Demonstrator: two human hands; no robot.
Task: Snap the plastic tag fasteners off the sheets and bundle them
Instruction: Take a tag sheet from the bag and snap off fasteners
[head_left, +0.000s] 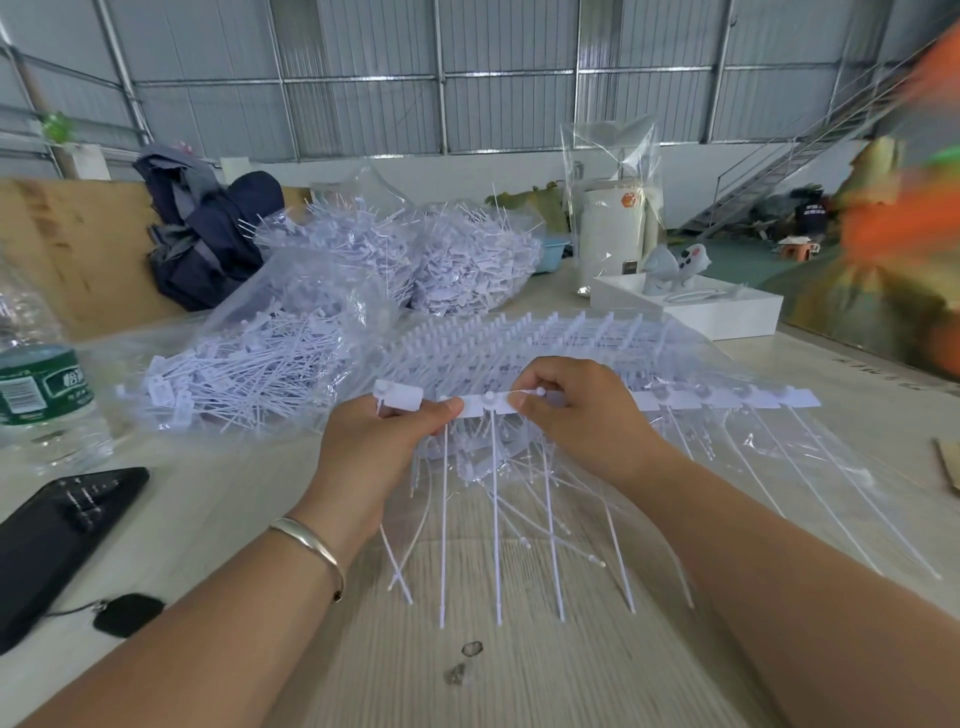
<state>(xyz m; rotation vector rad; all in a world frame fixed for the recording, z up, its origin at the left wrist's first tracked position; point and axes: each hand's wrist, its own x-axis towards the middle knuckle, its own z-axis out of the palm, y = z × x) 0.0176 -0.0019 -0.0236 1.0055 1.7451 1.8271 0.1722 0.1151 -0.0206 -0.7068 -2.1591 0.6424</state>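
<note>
Both hands pinch the fastener sheet (644, 399); bottle (36, 389) label's writing unreadable.

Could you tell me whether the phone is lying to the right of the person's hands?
No, the phone lies at the table's left edge, left of both the left hand and the right hand.

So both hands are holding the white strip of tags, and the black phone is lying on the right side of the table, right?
Not quite. Both hands, left hand and right hand, do hold the white strip of tags, but the black phone lies on the left side of the table, near the water bottle. The head view shows it.
</note>
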